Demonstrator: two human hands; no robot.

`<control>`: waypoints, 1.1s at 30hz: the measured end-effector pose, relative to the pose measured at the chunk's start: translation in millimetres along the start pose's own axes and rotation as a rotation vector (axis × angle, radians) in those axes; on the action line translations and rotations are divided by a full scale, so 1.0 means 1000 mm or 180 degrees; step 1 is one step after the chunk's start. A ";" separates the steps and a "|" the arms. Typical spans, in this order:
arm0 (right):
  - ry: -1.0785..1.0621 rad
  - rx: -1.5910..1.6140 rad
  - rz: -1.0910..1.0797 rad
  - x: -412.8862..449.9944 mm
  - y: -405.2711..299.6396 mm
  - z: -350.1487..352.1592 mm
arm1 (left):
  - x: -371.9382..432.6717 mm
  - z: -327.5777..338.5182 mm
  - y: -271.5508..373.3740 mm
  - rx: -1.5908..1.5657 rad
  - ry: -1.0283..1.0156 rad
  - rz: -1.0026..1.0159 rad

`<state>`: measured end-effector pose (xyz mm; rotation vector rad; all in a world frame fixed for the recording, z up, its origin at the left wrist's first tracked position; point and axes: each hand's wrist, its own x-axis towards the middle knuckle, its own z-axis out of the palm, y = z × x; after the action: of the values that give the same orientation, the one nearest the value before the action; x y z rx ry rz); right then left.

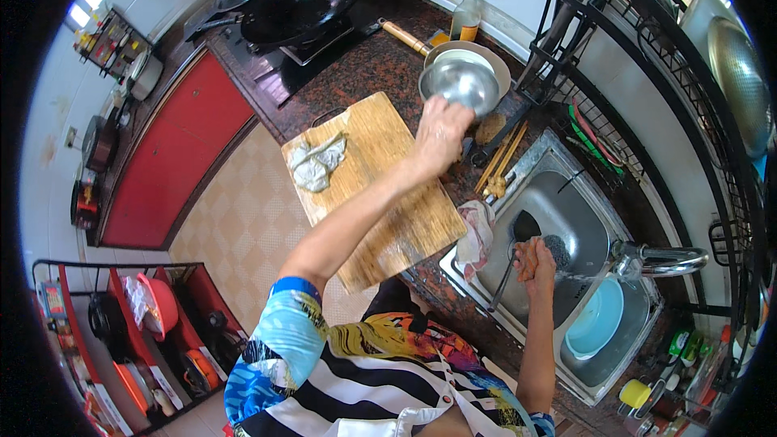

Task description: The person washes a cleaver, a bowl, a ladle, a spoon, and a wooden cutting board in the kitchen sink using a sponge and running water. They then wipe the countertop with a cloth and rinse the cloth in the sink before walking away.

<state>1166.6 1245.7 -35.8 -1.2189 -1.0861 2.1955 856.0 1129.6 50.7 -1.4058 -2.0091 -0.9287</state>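
Observation:
My left hand (442,133) reaches across a wooden cutting board (388,194) and grips the near edge of a shiny metal bowl (464,86). That bowl is over a pale bowl (464,56), which sits in a small pan with a wooden handle (403,36). Over the left basin of the steel sink (583,200), my right hand (542,267) holds an orange-brown piece of food (527,260); whether it is meat or a vegetable I cannot tell. Beside that hand are a dark ladle (525,227) and a wire scrubber (556,250). A crumpled whitish cloth (317,162) lies on the board.
Water runs near the faucet (668,261). A light-blue basin (598,318) stands in the right sink bowl. Chopsticks (502,155), ginger (495,187) and a rag (475,230) edge the sink. A glass bottle (466,15) and a black wok (309,6) stand farther back.

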 end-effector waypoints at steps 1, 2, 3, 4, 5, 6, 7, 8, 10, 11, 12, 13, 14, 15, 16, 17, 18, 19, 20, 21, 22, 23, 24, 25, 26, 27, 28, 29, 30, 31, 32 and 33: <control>0.0090 0.0043 0.0001 0.001 0.002 0.003 | 0.012 0.010 -0.020 0.0052 0.0026 0.0024; 0.0182 0.0089 0.0001 0.003 0.004 0.007 | 0.021 0.019 -0.038 0.0092 -0.0023 0.0107; 0.0245 0.0129 -0.0018 0.003 0.005 0.009 | 0.028 0.032 -0.053 0.0111 -0.0084 0.0198; 0.0310 0.0161 -0.0034 0.001 0.006 0.009 | 0.031 0.043 -0.066 0.0257 -0.0084 0.0215; 0.0372 0.0194 -0.0047 0.000 0.008 0.009 | 0.032 0.053 -0.080 0.0299 -0.0209 0.0246; 0.0396 0.0237 -0.0067 -0.002 0.011 0.006 | 0.034 0.062 -0.085 0.0269 -0.0348 0.0210; 0.0416 0.0282 -0.0085 -0.004 0.012 0.002 | 0.035 0.070 -0.088 0.0244 -0.0492 0.0175; 0.0435 0.0327 -0.0099 -0.006 0.013 -0.003 | 0.035 0.077 -0.091 0.0288 -0.0644 0.0229; 0.0568 0.0402 -0.0154 -0.007 0.020 -0.019 | 0.031 0.099 -0.096 0.0400 -0.0696 0.0398; 0.0640 0.0448 -0.0180 -0.007 0.024 -0.027 | 0.030 0.107 -0.098 0.0518 -0.0871 0.0449; 0.0623 0.0423 -0.0092 -0.010 0.020 -0.030 | 0.027 0.110 -0.099 0.0581 -0.1017 0.0318; 0.0689 0.0564 -0.0045 -0.010 0.020 -0.034 | 0.024 0.111 -0.094 0.0610 -0.1174 0.0200; 0.0815 0.0701 -0.0007 -0.012 0.020 -0.040 | 0.024 0.106 -0.077 0.0677 -0.1081 0.0040; 0.0648 0.0773 -0.0085 -0.012 0.020 -0.048 | 0.025 0.095 -0.051 0.0758 -0.1008 -0.0124; 0.0639 0.0881 -0.0245 -0.013 0.019 -0.052 | 0.022 0.085 -0.017 0.0449 -0.0582 0.0022; 0.0451 0.0855 -0.0280 -0.014 0.017 -0.060 | 0.014 0.075 0.014 0.0153 -0.0133 0.0135; 0.0481 0.0890 -0.0210 -0.018 0.007 -0.057 | -0.002 0.070 0.043 -0.0198 -0.0319 0.0155; 0.0534 0.0826 -0.0268 -0.016 0.008 -0.070 | -0.022 0.070 0.079 -0.0763 -0.0730 0.0140; 0.0574 0.0774 -0.0333 -0.012 0.013 -0.085 | -0.044 0.076 0.116 -0.1127 -0.1059 0.0158; 0.0582 0.0726 -0.0378 -0.012 0.017 -0.095 | -0.072 0.088 0.154 -0.1625 -0.1593 -0.0440; 0.0843 0.0683 -0.0321 -0.017 0.013 -0.097 | -0.094 0.102 0.183 -0.1422 -0.2104 -0.0461; 0.0734 0.0774 -0.0294 -0.020 0.012 -0.106 | -0.126 0.122 0.206 -0.0972 -0.2341 -0.0549; 0.0649 0.0865 -0.0277 -0.024 0.012 -0.118 | -0.148 0.137 0.225 -0.0716 -0.2564 -0.0695; 0.0504 0.0927 -0.0248 -0.026 0.010 -0.124 | -0.186 0.165 0.217 -0.0927 -0.2769 -0.0505; 0.0289 0.0960 -0.0193 -0.026 0.010 -0.127 | -0.233 0.198 0.196 -0.1114 -0.2959 -0.0356; 0.0151 0.1033 -0.0157 -0.028 0.016 -0.137 | -0.235 0.208 0.192 -0.1889 -0.3612 -0.1397; -0.0023 0.1103 -0.0115 -0.029 0.020 -0.142 | -0.235 0.213 0.186 -0.2384 -0.3995 -0.2639; 0.0122 0.1296 -0.0025 -0.034 0.023 -0.151 | -0.209 0.206 0.193 -0.3288 -0.4497 -0.5270; 0.0216 0.1478 0.0079 -0.039 0.022 -0.151 | -0.197 0.199 0.197 -0.3323 -0.3899 -0.6210; 0.0310 0.1661 0.0166 -0.042 0.022 -0.155 | -0.189 0.187 0.195 -0.4110 -0.3517 -0.6664; 0.0253 0.1667 0.0331 -0.041 0.025 -0.164 | -0.181 0.178 0.201 -0.4137 -0.3555 -0.6409; 0.0170 0.1664 0.0516 -0.040 0.029 -0.170 | -0.172 0.163 0.207 -0.4158 -0.3552 -0.6173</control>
<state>1332.3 1276.1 -91.2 -1.1407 -0.3563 2.3409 1103.8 1201.0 -129.6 0.8904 -3.6404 -2.9880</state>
